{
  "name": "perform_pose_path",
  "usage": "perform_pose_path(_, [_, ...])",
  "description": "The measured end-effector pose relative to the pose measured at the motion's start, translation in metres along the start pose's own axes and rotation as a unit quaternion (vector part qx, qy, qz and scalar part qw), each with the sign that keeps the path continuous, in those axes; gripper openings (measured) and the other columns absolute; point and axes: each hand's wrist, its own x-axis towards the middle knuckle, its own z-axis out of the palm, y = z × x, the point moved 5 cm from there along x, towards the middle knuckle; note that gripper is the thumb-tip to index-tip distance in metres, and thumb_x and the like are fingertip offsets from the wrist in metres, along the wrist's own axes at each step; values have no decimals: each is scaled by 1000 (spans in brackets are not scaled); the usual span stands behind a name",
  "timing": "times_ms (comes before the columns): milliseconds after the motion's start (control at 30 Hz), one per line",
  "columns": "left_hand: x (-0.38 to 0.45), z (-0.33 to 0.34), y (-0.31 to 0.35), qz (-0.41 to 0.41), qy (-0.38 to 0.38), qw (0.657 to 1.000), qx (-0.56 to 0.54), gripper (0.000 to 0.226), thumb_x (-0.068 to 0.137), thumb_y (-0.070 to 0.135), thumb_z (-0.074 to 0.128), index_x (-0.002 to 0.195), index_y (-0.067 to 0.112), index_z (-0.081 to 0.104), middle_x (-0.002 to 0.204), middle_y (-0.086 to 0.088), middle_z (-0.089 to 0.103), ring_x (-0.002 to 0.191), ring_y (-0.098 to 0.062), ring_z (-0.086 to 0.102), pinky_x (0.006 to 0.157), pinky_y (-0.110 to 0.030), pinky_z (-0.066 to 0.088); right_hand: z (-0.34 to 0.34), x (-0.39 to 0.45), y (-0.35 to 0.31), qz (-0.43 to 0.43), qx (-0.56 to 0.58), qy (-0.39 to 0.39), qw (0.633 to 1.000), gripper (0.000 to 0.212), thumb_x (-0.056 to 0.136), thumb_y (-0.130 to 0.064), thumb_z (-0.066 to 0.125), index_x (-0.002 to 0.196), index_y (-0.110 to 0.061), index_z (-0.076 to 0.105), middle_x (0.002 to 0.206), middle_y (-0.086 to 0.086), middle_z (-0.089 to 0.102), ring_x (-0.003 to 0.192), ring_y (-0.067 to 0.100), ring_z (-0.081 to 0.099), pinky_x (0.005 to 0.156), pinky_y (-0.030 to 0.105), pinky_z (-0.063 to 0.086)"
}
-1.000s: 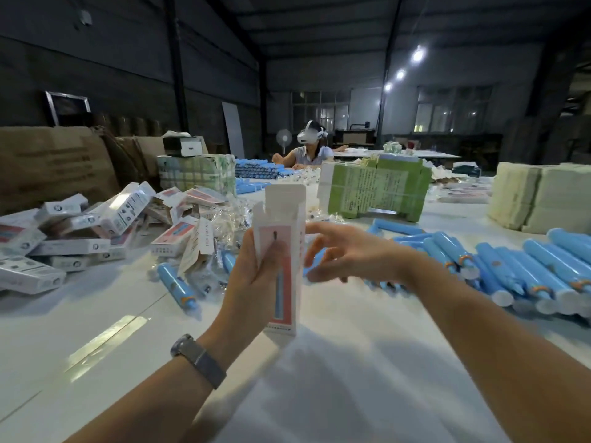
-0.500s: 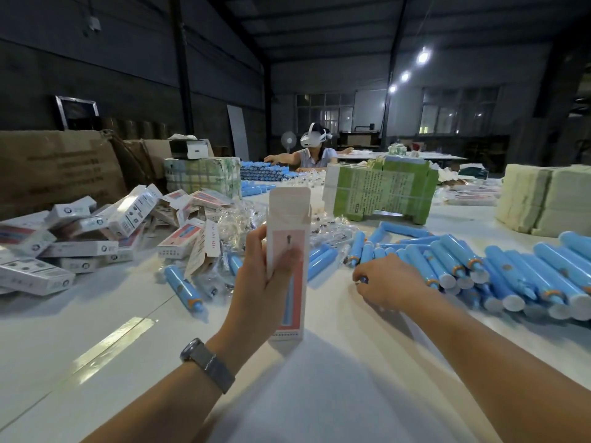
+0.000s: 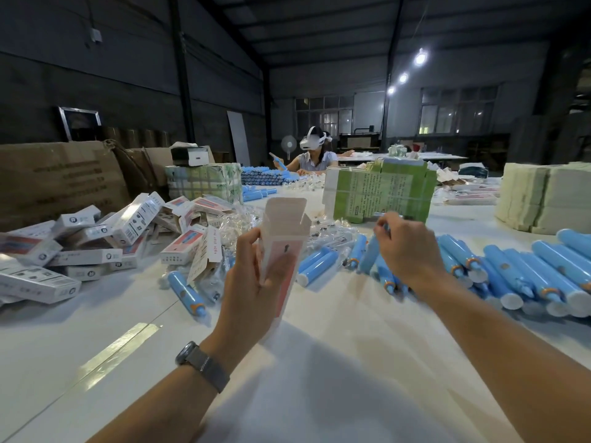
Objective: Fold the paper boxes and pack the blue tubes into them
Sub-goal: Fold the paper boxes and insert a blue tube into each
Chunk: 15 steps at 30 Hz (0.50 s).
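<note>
My left hand (image 3: pixel 252 279) holds a tall white and pink paper box (image 3: pixel 283 247) upright above the white table (image 3: pixel 319 378), thumb on one face and fingers curled round the other. The box's top flaps stand open, showing the bare card inside. A dark grey wristwatch (image 3: pixel 202 366) sits on that wrist.

My right hand (image 3: pixel 407 247) is raised just above the table, to the right of the box and apart from it. Its fingers are curled round a light blue plastic tube (image 3: pixel 371 254), which hangs tilted with its upper end in my grip and its lower end among the other tubes.

A wide spread of matching blue tubes with white caps (image 3: pixel 511 273) lies across the table to the right, many touching one another. One more blue tube (image 3: pixel 185 290) lies alone to the left of my left hand, beside crumpled clear plastic wrappers (image 3: pixel 238 225).

On the far left is a loose heap of closed white boxes (image 3: pixel 83 251). Behind it stand large brown cardboard cartons (image 3: pixel 60 177). Ahead, a green printed bundle of flat cartons (image 3: pixel 380 193) stands on the table, and a pale yellow stack of sheets (image 3: pixel 543 199) sits at the far right.

Across the table another person wearing a white headset (image 3: pixel 315 151) is seated, holding a blue tube.
</note>
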Motion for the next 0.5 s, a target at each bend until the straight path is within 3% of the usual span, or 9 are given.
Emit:
perform_pose_path(67, [0,-2,-2,15,7,1000,21,36,89,39,64,117,38,42,98,29,67,82,3,66,63,-7,46,-25,10,-9,1,90,65,994,18,98,-20,56,97,-7,68,70,10,66,63,31,60,58,31,38])
perform_pose_path(167, [1,-5,-6,0,27,999,30,35,88,38,64,114,41,42,98,19,69,82,3,66,63,-7,45,-55,24,-24,28,281,99,954,13,95,-18,60,87,-12,69,58,-5,56,50,9,47,48,16,37])
perform_pose_path(267, [2,-9,-9,-20,48,998,38,32,90,50,63,111,37,42,101,6,69,83,1,67,62,-9,48,-70,31,-39,43,517,-20,854,18,94,-15,61,77,-15,69,50,-9,51,43,7,38,40,17,31])
perform_pose_path(367, [5,-13,-8,-31,64,996,47,29,84,49,63,103,40,43,97,12,68,79,3,66,56,-7,46,-79,32,-50,39,633,-95,768,21,93,-15,59,76,-16,70,51,-6,48,43,7,34,38,17,28])
perform_pose_path(433, [5,-12,-6,-18,64,996,61,29,88,41,69,103,41,43,90,16,68,73,1,66,54,-8,46,-86,32,-53,37,647,-71,759,17,92,-17,60,79,-15,69,52,-5,48,44,7,36,39,18,29])
perform_pose_path(500, [3,-9,-4,0,56,996,67,32,86,40,70,104,43,43,87,19,69,73,0,67,54,-10,47,-93,31,-58,27,620,-32,783,15,91,-20,61,79,-18,69,52,-7,50,43,6,38,39,17,31])
